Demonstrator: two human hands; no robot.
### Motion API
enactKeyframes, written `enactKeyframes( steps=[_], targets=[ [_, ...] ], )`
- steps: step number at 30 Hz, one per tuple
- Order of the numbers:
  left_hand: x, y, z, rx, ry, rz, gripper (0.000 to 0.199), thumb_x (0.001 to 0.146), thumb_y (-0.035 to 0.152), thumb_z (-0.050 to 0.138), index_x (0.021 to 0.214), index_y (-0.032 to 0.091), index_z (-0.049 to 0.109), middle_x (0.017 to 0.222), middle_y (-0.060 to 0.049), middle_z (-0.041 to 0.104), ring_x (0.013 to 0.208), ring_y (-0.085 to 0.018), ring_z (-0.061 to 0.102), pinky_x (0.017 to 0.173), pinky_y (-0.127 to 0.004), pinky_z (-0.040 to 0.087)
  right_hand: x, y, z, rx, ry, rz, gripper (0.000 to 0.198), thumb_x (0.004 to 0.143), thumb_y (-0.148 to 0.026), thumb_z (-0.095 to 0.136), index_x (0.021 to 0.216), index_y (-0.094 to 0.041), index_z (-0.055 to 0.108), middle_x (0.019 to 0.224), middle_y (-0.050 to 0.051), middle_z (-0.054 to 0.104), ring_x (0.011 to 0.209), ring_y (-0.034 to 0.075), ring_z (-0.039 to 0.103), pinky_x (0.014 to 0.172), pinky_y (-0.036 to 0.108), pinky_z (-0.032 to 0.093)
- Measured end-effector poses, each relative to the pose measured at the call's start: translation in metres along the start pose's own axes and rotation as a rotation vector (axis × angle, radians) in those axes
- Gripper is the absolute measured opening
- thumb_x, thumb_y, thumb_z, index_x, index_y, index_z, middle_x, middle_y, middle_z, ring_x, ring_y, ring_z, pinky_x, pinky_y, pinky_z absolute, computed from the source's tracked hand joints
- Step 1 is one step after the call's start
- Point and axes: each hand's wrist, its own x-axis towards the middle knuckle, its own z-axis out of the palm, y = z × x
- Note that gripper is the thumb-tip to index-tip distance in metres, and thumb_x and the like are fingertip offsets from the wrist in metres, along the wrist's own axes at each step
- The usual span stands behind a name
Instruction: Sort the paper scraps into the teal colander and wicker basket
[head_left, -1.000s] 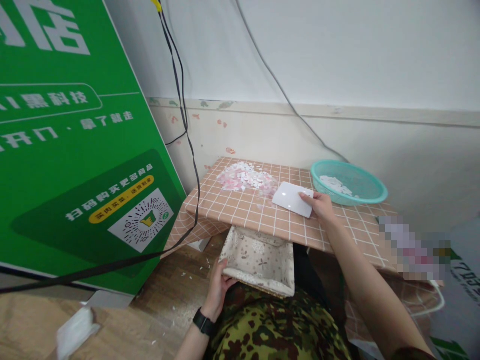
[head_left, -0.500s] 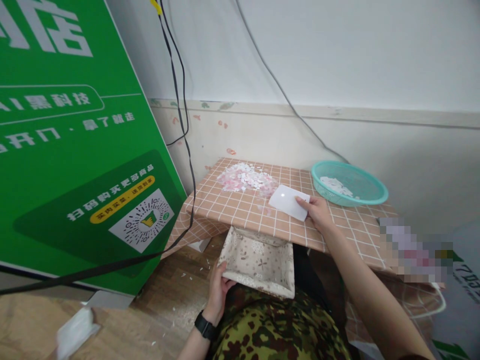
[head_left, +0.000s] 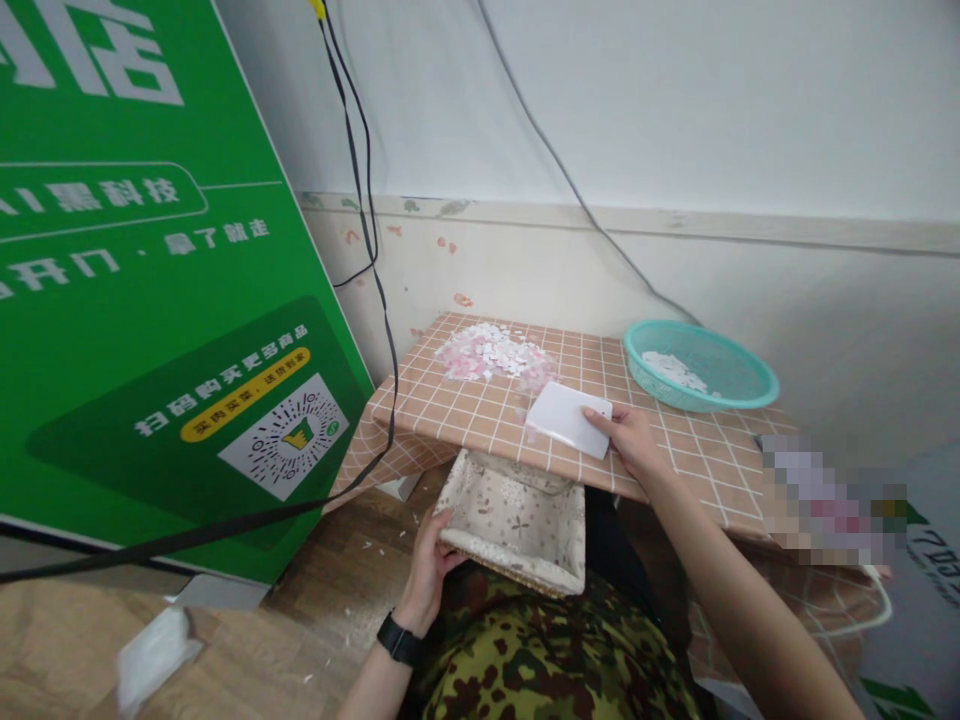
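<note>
My left hand (head_left: pixel 433 565) grips the near left corner of a fabric-lined basket (head_left: pixel 517 515) with a flower pattern, held just below the table's front edge. Inside, the basket shows only its lining. Between thumb and fingers, my right hand (head_left: pixel 630 435) pinches a flat white plastic card (head_left: pixel 566 415), low over the tabletop near the front edge. Beyond the card lies a pile of small white and pink paper scraps (head_left: pixel 491 352). A few pinkish bits show beside the card's left edge.
The table wears a brown checked cloth (head_left: pixel 675 450). On its back right stands a turquoise plastic basket (head_left: pixel 701 370) holding white scraps. A green sign board (head_left: pixel 187 300) leans at the left, crossed by a black strap (head_left: pixel 386 340). A white plastic bag (head_left: pixel 157 650) lies on the floor.
My right hand has drawn the white card toward me and slightly left, closer to the table's front edge. My left hand and the lined basket have shifted only slightly.
</note>
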Motion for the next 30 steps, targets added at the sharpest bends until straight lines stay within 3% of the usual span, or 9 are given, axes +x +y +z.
enactKeyframes(
  steps=[9, 14, 21, 30],
  targets=[
    [-0.002, 0.019, -0.004, -0.019, 0.024, -0.006, 0.038, 0.075, 0.043, 0.06, 0.105, 0.02, 0.059, 0.097, -0.008, 0.068, 0.082, -0.024, 0.065, 0.072, -0.039, 0.052, -0.013, -0.006, 0.007, -0.013, 0.019, 0.031, 0.04, 0.064, -0.049, 0.071, 0.082, -0.013, 0.069, 0.078, 0.009, 0.07, 0.062, 0.018, 0.06, 0.052, 0.028, 0.046],
    [0.004, 0.02, -0.005, -0.018, 0.026, -0.011, 0.039, 0.075, 0.044, 0.06, 0.105, 0.019, 0.06, 0.096, -0.008, 0.068, 0.081, -0.023, 0.065, 0.071, -0.038, 0.052, -0.021, -0.01, 0.015, -0.008, -0.139, 0.082, 0.039, 0.066, -0.049, 0.071, 0.083, -0.014, 0.069, 0.076, 0.007, 0.07, 0.059, 0.017, 0.06, 0.05, 0.027, 0.044],
    [0.007, 0.02, -0.009, 0.027, 0.035, 0.02, 0.039, 0.076, 0.045, 0.059, 0.105, 0.019, 0.059, 0.093, -0.007, 0.067, 0.078, -0.022, 0.064, 0.07, -0.038, 0.052, 0.01, -0.003, 0.016, 0.048, 0.17, -0.005, 0.045, 0.063, -0.052, 0.071, 0.088, -0.014, 0.069, 0.082, 0.009, 0.071, 0.063, 0.021, 0.063, 0.052, 0.031, 0.049],
    [0.005, 0.022, -0.009, -0.005, 0.025, 0.015, 0.036, 0.076, 0.043, 0.06, 0.104, 0.019, 0.059, 0.09, -0.006, 0.068, 0.076, -0.022, 0.064, 0.069, -0.039, 0.053, 0.012, -0.01, 0.014, 0.031, 0.053, 0.01, 0.039, 0.063, -0.047, 0.073, 0.082, -0.013, 0.069, 0.078, 0.008, 0.07, 0.059, 0.017, 0.061, 0.051, 0.028, 0.047]
  ],
)
